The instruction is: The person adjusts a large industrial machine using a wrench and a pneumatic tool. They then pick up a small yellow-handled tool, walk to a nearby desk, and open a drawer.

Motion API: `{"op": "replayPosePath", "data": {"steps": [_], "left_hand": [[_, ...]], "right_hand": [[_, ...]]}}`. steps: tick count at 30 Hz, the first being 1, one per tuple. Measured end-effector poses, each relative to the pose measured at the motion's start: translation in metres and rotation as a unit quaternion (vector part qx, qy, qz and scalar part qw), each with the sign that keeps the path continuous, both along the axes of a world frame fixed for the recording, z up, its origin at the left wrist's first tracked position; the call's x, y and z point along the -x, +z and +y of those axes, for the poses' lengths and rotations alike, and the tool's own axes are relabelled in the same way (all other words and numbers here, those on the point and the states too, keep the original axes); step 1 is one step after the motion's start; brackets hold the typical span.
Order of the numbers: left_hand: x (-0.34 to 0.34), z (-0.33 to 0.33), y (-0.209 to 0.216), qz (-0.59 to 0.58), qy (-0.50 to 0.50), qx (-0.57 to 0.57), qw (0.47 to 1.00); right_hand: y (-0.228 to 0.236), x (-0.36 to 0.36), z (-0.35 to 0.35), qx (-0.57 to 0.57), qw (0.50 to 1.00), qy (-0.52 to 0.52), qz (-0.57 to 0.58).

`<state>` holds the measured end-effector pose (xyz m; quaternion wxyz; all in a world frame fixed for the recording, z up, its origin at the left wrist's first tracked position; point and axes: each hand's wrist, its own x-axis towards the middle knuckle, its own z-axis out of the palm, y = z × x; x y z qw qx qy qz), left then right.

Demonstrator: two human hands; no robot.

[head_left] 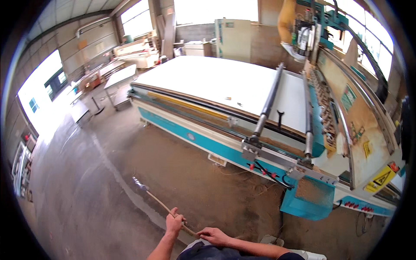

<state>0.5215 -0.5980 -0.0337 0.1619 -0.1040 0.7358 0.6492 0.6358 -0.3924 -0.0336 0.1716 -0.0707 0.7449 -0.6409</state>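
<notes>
A long thin tan stick slants out from my body toward the floor ahead on the left. Its far end carries a small whitish and purplish tip, too small to make out. My left hand is closed around the stick's nearer half. My right hand is closed at the near end, close to my waist, with the fingers bent onto the stick. On the machine bed lies a large white sheet, with a small black wrench-like tool and a few small bits on it.
A big teal and cream router machine fills the right side, with two metal rollers across its bed. Its teal tray juts out near me. Sawdust covers the floor. Worktables stand at the back left.
</notes>
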Motion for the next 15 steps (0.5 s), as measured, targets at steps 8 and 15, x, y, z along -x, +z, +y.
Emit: {"op": "replayPosePath", "data": {"steps": [8,15], "left_hand": [[-0.012,-0.016,0.110,0.159,-0.377,0.370,0.834],[0.061,-0.023,0.081,0.206,-0.609,0.270,0.716]], "right_hand": [[-0.023,0.154,-0.047,0.243,0.857,-0.045,-0.453],[-0.102,0.226,-0.071,0.225,0.877,-0.130,-0.405]]}}
